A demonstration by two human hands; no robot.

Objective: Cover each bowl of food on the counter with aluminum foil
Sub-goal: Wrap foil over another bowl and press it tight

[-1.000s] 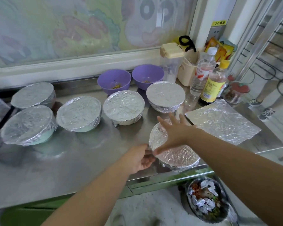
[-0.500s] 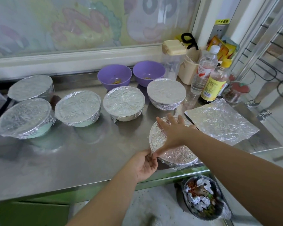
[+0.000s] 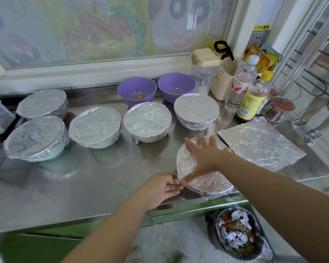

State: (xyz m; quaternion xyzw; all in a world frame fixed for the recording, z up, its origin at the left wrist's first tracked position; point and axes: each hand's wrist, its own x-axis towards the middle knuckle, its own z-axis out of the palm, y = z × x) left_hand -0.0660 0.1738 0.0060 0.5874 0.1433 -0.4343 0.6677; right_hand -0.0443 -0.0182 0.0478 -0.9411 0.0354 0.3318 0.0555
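Foil (image 3: 209, 184) on 6 bowl tops: shiny silver, crinkly all over. Sheet (image 3: 262, 147) same. 2 open bowls (image 3: 137, 90) purple. Left bowls (image 3: 51, 156) mint green under foil. Counter (image 3: 84, 186) shiny grey. Front (image 3: 36, 245) below it bright green. Bottle (image 3: 253, 103): yellow cap + label. 2nd bottle (image 3: 239, 86): clear, white cap, red & white label. Cup (image 3: 219, 88) + lid (image 3: 205, 57) cream. Jar (image 3: 280, 109): red top. Window (image 3: 103, 31): pale cartoon, pink & green. Sign (image 3: 262, 27) yellow w/ black letters.

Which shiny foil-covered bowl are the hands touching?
The foil-covered bowl nearest the front edge, beside the loose flat foil sheet. The right hand presses flat on its top, and the left hand pinches foil at its rim.
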